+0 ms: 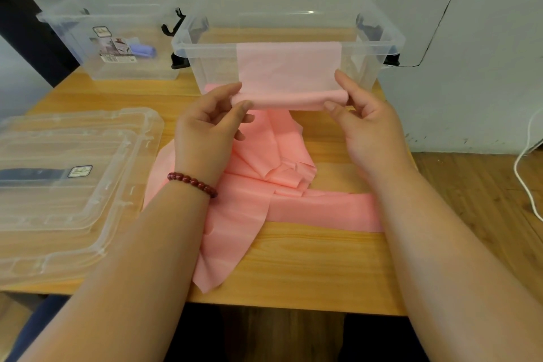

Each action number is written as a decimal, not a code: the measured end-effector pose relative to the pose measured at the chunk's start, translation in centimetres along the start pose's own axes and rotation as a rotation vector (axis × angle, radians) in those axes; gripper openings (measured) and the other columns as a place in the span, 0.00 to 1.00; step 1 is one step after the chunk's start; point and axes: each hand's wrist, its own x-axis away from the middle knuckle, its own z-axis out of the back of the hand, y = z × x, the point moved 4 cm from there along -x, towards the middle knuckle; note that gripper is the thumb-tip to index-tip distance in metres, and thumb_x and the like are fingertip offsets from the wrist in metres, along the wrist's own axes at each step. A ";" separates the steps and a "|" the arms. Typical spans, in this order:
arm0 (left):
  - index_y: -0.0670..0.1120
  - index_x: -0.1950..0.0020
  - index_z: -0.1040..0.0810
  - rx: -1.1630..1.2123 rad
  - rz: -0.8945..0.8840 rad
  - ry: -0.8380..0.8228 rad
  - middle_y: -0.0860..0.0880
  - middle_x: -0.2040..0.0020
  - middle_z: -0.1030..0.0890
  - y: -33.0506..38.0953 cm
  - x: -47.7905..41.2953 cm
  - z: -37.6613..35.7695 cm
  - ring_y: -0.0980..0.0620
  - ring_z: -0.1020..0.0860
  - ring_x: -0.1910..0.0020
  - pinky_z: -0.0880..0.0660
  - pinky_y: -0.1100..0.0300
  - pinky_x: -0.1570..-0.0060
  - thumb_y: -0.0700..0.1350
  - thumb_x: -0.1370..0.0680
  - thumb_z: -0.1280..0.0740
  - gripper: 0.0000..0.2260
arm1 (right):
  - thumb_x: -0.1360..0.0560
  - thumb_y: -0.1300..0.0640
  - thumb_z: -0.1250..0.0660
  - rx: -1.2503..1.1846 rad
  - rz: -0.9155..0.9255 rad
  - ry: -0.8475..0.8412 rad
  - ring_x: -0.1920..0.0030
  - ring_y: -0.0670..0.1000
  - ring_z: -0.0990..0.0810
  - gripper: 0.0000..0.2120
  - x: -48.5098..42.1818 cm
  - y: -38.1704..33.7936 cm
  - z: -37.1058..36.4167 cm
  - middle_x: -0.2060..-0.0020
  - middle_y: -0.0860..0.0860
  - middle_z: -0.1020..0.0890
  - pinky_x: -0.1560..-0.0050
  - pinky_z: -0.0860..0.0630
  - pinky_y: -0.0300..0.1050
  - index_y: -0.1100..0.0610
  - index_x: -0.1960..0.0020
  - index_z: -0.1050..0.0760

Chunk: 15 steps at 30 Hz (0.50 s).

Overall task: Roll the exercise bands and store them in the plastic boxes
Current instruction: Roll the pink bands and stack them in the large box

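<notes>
right, my left hand [211, 126] and right hand [367, 129] pinch the rolled ends of the pink exercise band [288, 100]; i should roll tight and level toward the plastic box [382, 35] at 12 o'clock.

Open clear box [205, 46] ahead, lids [73, 200] at left, bare tabletop [308, 267] near right.

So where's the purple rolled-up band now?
In the head view, the purple rolled band lies inside the clear plastic box at the far left of the wooden table, beside the larger clear box at centre.
</notes>
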 end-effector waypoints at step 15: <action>0.51 0.40 0.23 -0.043 0.003 -0.008 0.51 0.60 0.21 -0.1 0.2 0.1 0.63 0.22 0.68 0.28 0.69 0.66 0.39 0.24 0.30 0.14 | 0.24 0.57 0.31 -0.111 -0.023 0.124 0.68 0.37 0.27 0.05 0.2 -0.2 0.5 0.68 0.37 0.22 0.62 0.31 0.34 0.48 0.50 0.23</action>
